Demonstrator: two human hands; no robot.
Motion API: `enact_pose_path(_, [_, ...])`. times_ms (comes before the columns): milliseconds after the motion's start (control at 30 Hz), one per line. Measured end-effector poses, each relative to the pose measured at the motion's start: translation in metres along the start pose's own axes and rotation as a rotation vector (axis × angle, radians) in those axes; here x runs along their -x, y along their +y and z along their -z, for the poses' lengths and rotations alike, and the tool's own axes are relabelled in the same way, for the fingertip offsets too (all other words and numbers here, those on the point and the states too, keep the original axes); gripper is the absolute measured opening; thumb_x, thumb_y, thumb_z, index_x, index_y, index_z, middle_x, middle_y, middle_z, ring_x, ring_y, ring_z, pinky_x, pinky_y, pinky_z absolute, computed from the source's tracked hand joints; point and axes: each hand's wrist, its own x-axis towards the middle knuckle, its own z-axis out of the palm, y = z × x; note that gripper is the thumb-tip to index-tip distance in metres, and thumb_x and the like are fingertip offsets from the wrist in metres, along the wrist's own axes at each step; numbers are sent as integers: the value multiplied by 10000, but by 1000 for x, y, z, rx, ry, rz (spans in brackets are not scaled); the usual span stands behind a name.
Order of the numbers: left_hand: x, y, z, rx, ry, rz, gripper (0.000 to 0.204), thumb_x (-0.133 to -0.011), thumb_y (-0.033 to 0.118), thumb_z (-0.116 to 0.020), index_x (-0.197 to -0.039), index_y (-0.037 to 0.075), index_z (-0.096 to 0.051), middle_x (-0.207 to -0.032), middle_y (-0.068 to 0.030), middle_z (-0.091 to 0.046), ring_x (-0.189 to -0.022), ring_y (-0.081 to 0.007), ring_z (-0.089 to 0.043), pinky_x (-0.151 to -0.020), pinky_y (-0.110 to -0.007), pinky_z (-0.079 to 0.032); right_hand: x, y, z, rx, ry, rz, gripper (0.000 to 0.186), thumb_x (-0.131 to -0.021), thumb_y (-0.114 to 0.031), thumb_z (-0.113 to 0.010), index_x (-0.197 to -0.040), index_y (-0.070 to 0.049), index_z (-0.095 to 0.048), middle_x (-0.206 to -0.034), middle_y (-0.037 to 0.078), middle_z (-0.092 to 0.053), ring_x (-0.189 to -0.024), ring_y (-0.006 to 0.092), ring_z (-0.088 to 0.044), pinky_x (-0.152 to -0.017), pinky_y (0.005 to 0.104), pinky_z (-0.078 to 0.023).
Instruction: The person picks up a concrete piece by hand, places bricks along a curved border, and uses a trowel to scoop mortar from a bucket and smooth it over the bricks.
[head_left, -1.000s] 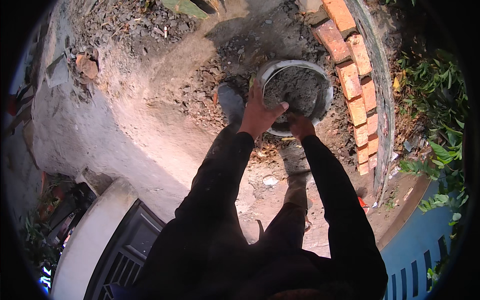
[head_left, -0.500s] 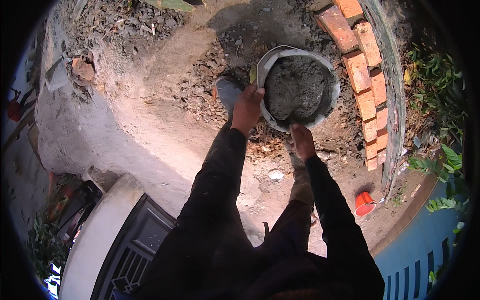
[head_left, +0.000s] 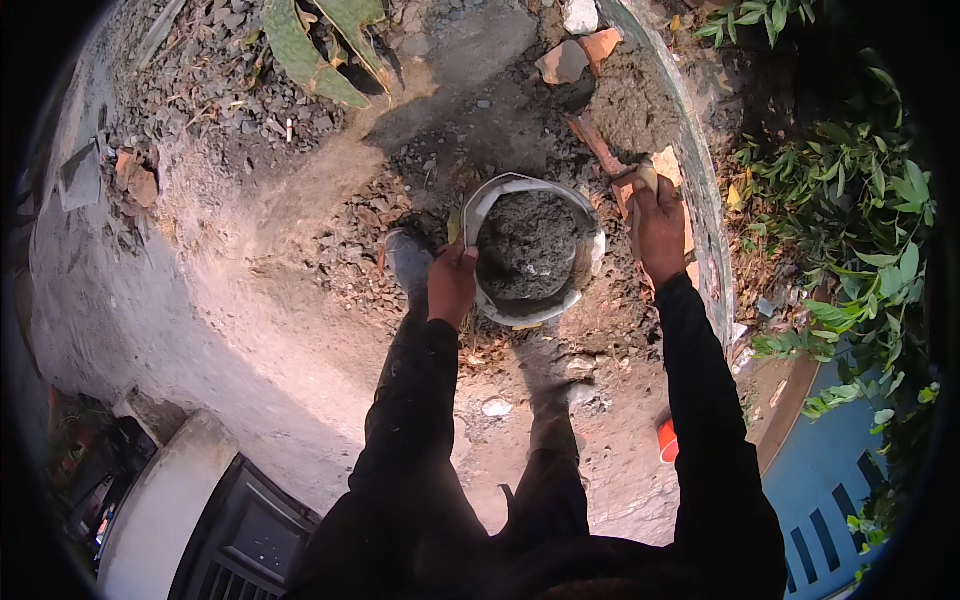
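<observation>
A round bucket [head_left: 600, 258] with a pale, mortar-smeared rim stands on the ground in front of me. Wet grey mortar [head_left: 525, 240] fills much of it. My left hand [head_left: 452, 287] pinches the bucket's left rim, thumb uppermost. To the right of the bucket, my right hand [head_left: 660, 235] is over the row of orange-red bricks [head_left: 598, 147]. Its fingers are closed round a pale-ended hand tool [head_left: 648, 178], perhaps a trowel; a thin dark edge shows beside it, and the rest is hidden by the hand.
A curved grey edging [head_left: 712, 230] runs along the outer side of the bricks, with leafy plants [head_left: 840, 220] beyond. Grey mortar [head_left: 635, 105] and broken brick pieces [head_left: 563, 62] lie farther off. A small orange-red pot [head_left: 668, 440] sits partly behind my right forearm.
My right hand has left the bucket's near rim and moved right and away from me, over the bricks. My left hand stays on the rim. The whole view has shifted.
</observation>
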Motion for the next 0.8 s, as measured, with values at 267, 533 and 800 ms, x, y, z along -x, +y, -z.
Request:
enact_pose_path(267, [2,14,16,-31,-65,81,393,-912,260,-540,-1253,65,-553,-899,-228,-635,-868,-386,-619,-734,-427,-463,-54,-12,-11,7,60,-88,361,-964,-352,-483,-1209,-89,-516,-770,59,-611,-578,170,-599,-374,277,-433])
enact_pose_path(533, [-5,18,-3,-19,-39,5,419,-916,270,-540,-1305,115,-522,-925,-230,-646,-906,-391,-620,-761,-420,-477,-211,3,-61,686,108,135,532,-969,-465,-338,-1028,14,-562,-1001,287,-616,-932,427,-609,-793,467,-485])
enact_pose_path(800, [3,6,13,15,12,63,401,-914,245,-546,-1305,157,-529,-958,-228,-643,-912,-385,-620,-774,-409,-477,-172,-10,-46,200,-32,-375,407,-900,-546,-494,-826,-148,-533,-542,1,-417,-404,144,-392,-379,335,-318])
